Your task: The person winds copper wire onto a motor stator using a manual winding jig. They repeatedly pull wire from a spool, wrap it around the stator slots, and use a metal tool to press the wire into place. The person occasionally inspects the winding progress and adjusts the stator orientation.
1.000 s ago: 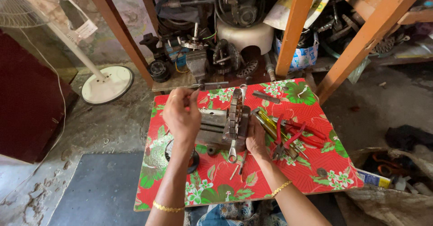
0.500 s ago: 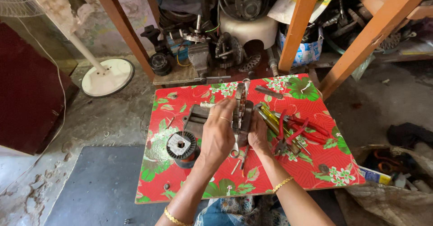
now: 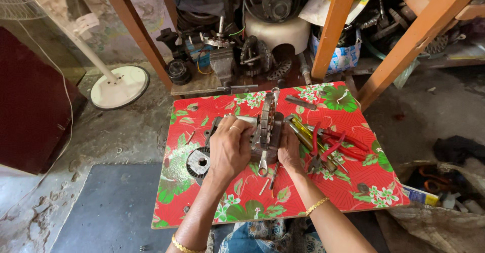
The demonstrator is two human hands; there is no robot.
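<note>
A metal motor assembly (image 3: 269, 126) with stacked plates stands on a low table covered in a red floral cloth (image 3: 353, 182). My left hand (image 3: 230, 147) wraps over its left side, fingers curled on the grey metal part. My right hand (image 3: 289, 149) presses against the assembly's right side from below. A spanner (image 3: 263, 163) lies between my hands under the assembly. A round black motor part (image 3: 198, 162) sits just left of my left hand.
Red-handled pliers (image 3: 328, 144) and yellow-handled screwdrivers (image 3: 303, 131) lie right of my hands. Orange wooden legs (image 3: 333, 25) stand behind the table, with motor parts (image 3: 222, 46) piled beneath. A white fan base (image 3: 119, 86) is on the floor left, a bag (image 3: 444, 212) at right.
My left hand moved from the top left of the assembly onto its left side, uncovering the round black part. The view has shifted slightly.
</note>
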